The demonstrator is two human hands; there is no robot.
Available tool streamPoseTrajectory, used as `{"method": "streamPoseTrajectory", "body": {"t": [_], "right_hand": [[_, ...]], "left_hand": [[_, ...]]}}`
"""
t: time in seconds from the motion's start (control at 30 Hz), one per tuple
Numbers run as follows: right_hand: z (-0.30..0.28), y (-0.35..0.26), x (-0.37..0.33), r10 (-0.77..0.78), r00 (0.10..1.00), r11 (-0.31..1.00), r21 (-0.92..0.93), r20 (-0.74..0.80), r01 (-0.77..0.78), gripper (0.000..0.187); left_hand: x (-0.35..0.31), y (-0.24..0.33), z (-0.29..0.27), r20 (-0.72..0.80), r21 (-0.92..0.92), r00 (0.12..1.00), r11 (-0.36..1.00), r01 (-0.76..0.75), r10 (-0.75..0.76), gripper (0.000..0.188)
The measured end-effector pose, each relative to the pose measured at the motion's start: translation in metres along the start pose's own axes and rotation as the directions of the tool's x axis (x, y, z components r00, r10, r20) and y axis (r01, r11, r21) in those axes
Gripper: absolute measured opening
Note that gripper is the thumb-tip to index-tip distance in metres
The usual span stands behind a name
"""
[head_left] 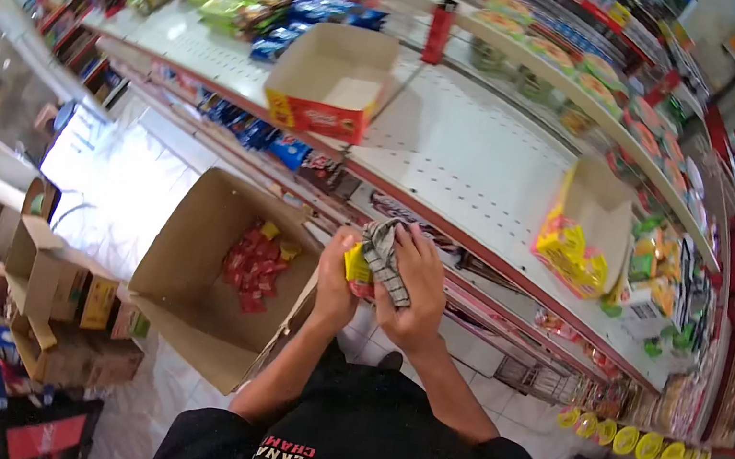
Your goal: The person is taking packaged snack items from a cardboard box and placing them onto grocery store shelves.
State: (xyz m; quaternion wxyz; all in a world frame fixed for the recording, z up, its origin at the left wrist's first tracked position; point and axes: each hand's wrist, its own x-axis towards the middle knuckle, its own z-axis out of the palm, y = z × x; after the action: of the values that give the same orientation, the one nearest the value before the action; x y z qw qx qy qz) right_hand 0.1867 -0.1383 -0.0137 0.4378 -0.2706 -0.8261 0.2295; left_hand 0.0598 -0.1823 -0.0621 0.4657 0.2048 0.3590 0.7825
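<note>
My left hand (pixel 336 285) is closed around a small yellow and red packet (pixel 356 269), held up in front of my chest. In my right hand (pixel 419 299) is a crumpled grey checked cloth (pixel 389 259), its fingers pressing the cloth against the packet's side. Part of the packet is hidden by the cloth and fingers. Just left of my left forearm stands a large open cardboard box (pixel 192 229). Several small red packets (pixel 255 271), a few with yellow, lie on its bottom.
A white perforated shelf (pixel 467 159) runs across in front of me. It bears an open display carton (pixel 330 77) and another with yellow packets (pixel 578 250). Blue and green snack bags (pixel 260 2) lie at the far left. Cut cardboard boxes (pixel 77 307) stand on the floor at left.
</note>
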Motion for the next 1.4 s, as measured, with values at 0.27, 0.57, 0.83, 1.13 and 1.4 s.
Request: {"method": "streamPoseTrajectory", "body": {"t": [0.27, 0.57, 0.83, 1.13, 1.4], "right_hand": [[-0.088, 0.024, -0.038, -0.185, 0.981, 0.983, -0.02, -0.056, 0.185, 0.04], [-0.137, 0.033, -0.068, -0.33, 0.942, 0.944, -0.031, -0.056, 0.329, 0.042], [-0.166, 0.04, -0.088, -0.191, 0.971, 0.975, -0.14, -0.147, 0.17, 0.036], [-0.176, 0.053, -0.09, -0.077, 0.956, 0.996, -0.058, -0.282, 0.063, 0.037], [-0.177, 0.051, -0.091, -0.303, 0.953, 0.952, -0.035, 0.01, 0.303, 0.037]], "left_hand": [[-0.012, -0.038, 0.06, 0.079, 0.025, 0.992, 0.995, 0.1, -0.102, 0.035], [-0.023, -0.061, 0.113, 0.138, 0.026, 0.978, 0.988, 0.153, -0.155, 0.033], [-0.053, -0.089, 0.147, 0.23, 0.247, 0.933, 0.944, 0.218, -0.276, 0.031], [-0.066, -0.09, 0.152, 0.24, 0.287, 0.92, 0.928, 0.237, -0.309, 0.034], [-0.059, -0.075, 0.15, 0.035, -0.015, 0.933, 0.933, 0.359, -0.358, 0.033]]}}
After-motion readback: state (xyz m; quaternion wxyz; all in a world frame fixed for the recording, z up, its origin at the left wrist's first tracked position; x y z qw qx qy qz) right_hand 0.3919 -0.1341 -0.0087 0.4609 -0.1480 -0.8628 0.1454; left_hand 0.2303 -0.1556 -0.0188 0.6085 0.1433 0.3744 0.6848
